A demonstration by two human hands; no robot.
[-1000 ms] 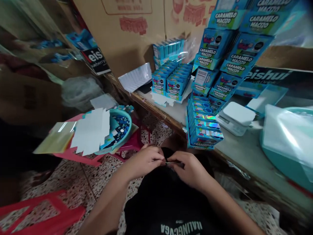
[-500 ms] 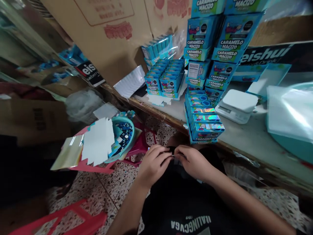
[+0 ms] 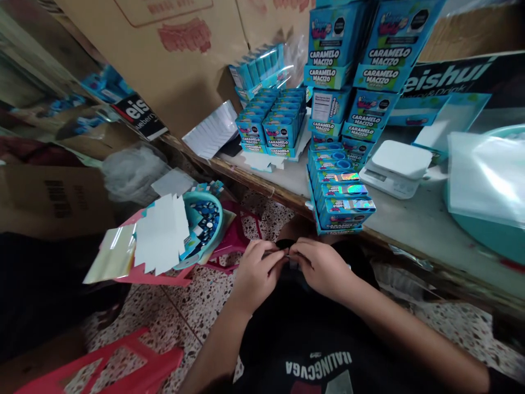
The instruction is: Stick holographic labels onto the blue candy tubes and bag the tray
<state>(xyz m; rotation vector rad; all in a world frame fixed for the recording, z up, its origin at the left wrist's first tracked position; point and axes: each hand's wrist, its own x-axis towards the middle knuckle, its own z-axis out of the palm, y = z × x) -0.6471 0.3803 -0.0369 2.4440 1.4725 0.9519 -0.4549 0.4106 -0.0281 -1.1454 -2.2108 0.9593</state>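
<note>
My left hand (image 3: pixel 260 269) and my right hand (image 3: pixel 314 264) meet above my lap, fingertips nearly touching. Both are closed in a pinch on something thin and small, mostly covered by the fingers; its kind cannot be made out. Just beyond them, at the table's edge, sits an open tray of blue candy boxes (image 3: pixel 342 205), some with shiny stickers on top. To the left, a turquoise basin (image 3: pixel 221 219) holds small blue-and-white pieces. Flat white cardboard sheets (image 3: pixel 161 235) lie partly over its near side.
Tall stacks of blue candy boxes (image 3: pixel 371 82) stand on the table (image 3: pixel 410 224). A white scale (image 3: pixel 396 167) and a turquoise tub (image 3: pixel 484 230) under clear plastic are at right. Red stools (image 3: pixel 123 364) stand at left, and a person's dark-clothed leg (image 3: pixel 45 295) shows there.
The view has shifted slightly, moving the table things a little up and left in the picture. My hands stay together over my lap, fingers moved only slightly.
</note>
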